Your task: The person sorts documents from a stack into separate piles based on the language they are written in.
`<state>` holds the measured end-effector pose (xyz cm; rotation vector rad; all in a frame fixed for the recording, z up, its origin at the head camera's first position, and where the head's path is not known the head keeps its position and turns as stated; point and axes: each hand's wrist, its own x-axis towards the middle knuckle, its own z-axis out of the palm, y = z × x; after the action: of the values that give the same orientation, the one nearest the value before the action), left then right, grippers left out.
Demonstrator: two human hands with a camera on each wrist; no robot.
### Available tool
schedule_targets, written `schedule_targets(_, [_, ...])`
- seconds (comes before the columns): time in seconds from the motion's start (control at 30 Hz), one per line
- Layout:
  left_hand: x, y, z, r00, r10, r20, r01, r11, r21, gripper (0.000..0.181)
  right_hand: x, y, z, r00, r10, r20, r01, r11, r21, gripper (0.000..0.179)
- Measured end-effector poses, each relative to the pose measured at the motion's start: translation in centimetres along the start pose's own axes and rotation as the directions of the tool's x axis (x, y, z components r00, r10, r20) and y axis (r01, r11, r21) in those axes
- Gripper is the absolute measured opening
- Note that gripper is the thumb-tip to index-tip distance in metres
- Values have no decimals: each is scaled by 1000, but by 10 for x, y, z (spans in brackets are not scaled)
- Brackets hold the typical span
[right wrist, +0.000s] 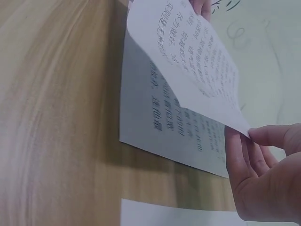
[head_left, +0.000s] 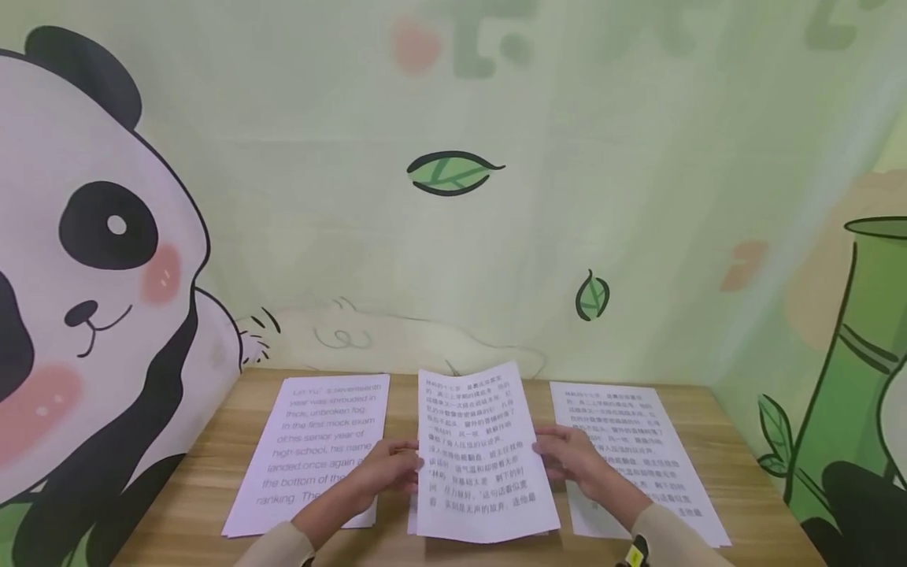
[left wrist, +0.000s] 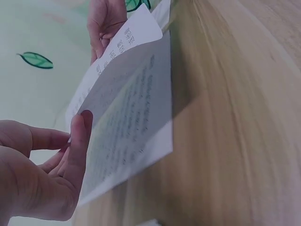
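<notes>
Both hands hold one printed sheet of paper (head_left: 475,457) by its side edges, raised above the middle of the table. My left hand (head_left: 388,472) pinches the left edge between thumb and fingers. On the opposite edge, my right hand (head_left: 577,461) pinches in the same way. The sheet bends a little and carries lines of Chinese characters. Beneath it lies another printed sheet (right wrist: 146,108), mostly hidden in the head view but plain in both wrist views. In the left wrist view, the underside of the held sheet (left wrist: 136,54) curls away from the lower page.
To the left lies a stack of pages (head_left: 312,441) in large English print, partly behind the left forearm. On the right are pages (head_left: 638,441) in Chinese print, overlapped by the right hand. A wooden table (head_left: 184,504) bears them, with a panda-printed backdrop (head_left: 319,197) behind.
</notes>
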<state>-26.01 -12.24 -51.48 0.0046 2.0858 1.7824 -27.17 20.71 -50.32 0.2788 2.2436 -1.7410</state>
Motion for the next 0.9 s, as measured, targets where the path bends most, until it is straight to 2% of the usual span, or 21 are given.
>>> schedule_targets(0.33, [8,22,11,999,36,13,-36,999,10,44,-4,-7,-18,997,-3,-73,-1,998,-56,49])
schedule_targets(0.57, [14,32,21,997,71,11,-71,997,35,41,-8,-7,-27,996,-13,-83,8,998,-54,50])
schedule_targets(0.9, [16,40,34,996,85,30,-87,994,70,42,-10,-2,-44,993,6,-121,-16,996,-83,49])
